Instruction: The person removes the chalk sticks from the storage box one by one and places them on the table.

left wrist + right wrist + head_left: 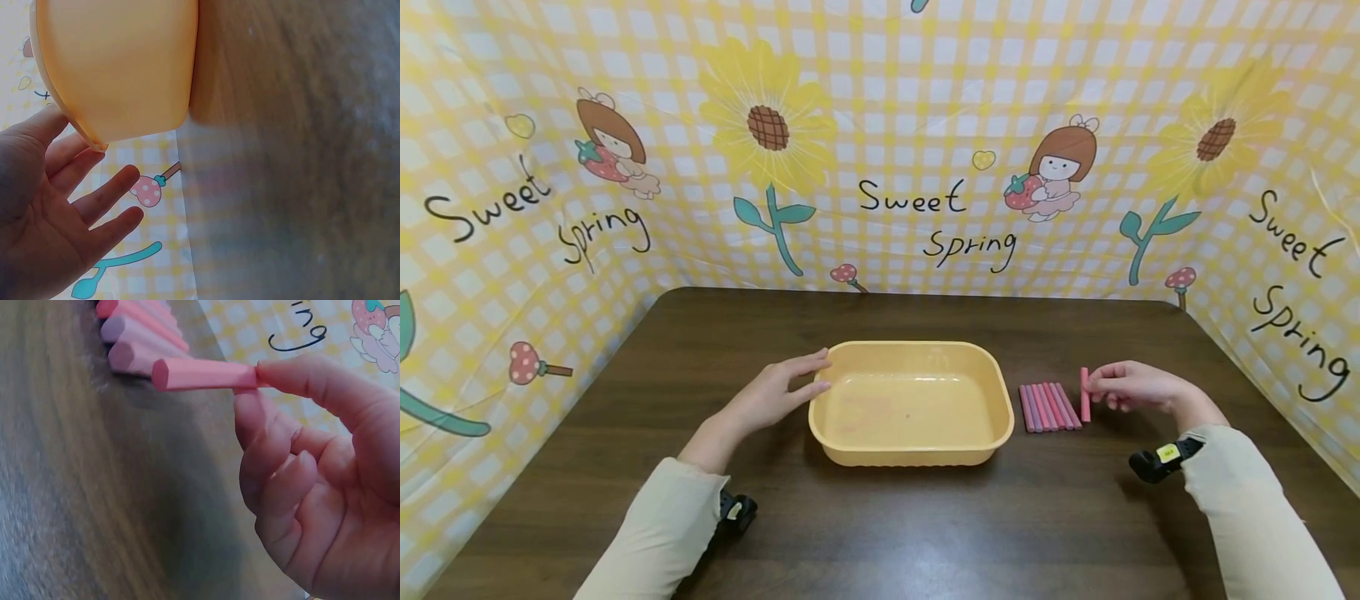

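A yellow plastic basin (912, 457) stands on the dark wooden table. My left hand (784, 385) holds its rim at the left back corner. In the left wrist view, the thumb goes over the basin's rim (59, 94), two fingers touch it from outside, and the other two are spread apart from it. To the basin's right, my right hand (1131, 385) pinches a short pink stick (203, 374) between thumb and fingertip, with the remaining fingers curled. The stick has a faceted body and a flat end. Beside it lies a row of several pink and purple sticks (1048, 408).
The dark table (880, 525) ends at the back against a yellow checked cloth (895, 150) printed with flowers and lettering, which also rises on both sides. Black wrist cameras are strapped at both cuffs, near the table surface.
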